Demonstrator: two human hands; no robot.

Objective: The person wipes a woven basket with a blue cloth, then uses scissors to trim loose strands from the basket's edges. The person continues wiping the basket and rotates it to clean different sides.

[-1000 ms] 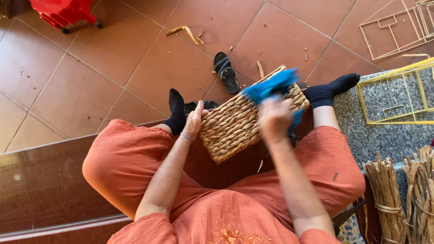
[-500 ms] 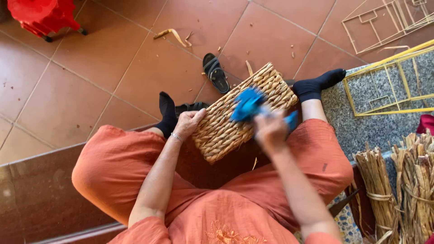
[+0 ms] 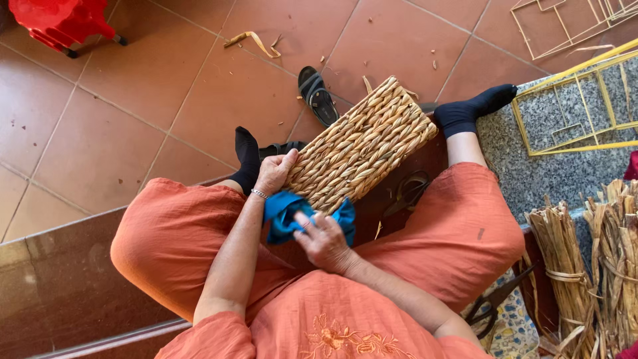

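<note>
A woven straw basket (image 3: 362, 146) rests tilted on my lap, between my knees in orange trousers. My left hand (image 3: 276, 171) grips the basket's near left corner. My right hand (image 3: 324, 240) presses a blue cloth (image 3: 286, 214) against the basket's near edge, fingers curled around the cloth. My feet in black socks stretch out on either side of the basket.
A black sandal (image 3: 317, 96) lies on the red tile floor beyond the basket. A red plastic stool (image 3: 60, 21) stands top left. Yellow wire frames (image 3: 575, 100) lie at the right, and bundles of dried straw (image 3: 595, 256) stand lower right. Straw scraps (image 3: 247, 40) litter the floor.
My right hand has drawn the blue cloth from the basket's far top down to its near edge. The left hand has kept its hold on the basket.
</note>
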